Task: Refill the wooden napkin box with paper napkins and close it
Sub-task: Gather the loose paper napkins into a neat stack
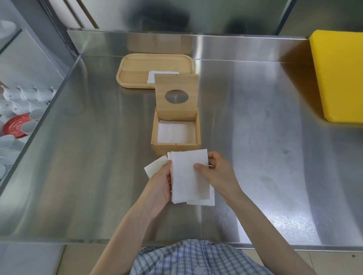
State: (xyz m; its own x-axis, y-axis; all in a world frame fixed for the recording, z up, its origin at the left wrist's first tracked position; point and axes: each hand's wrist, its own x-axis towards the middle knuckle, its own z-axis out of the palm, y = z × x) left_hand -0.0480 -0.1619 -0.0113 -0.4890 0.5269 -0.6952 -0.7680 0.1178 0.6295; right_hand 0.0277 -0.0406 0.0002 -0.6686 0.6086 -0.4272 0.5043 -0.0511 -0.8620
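The wooden napkin box (175,148) stands open in the middle of the steel counter. Its hinged lid (176,84) with a round hole is tipped upright at the back. White napkins (173,132) lie flat inside the box. Just in front of the box I hold a stack of white paper napkins (186,182) between both hands. My left hand (159,184) grips its left edge. My right hand (217,174) grips the right edge, with the thumb on top of the stack.
A wooden tray (137,71) with a few napkins (153,75) lies behind the box by the back wall. A yellow board (343,76) sits at the right. White dishes and a red plate (16,126) fill a lower level on the left.
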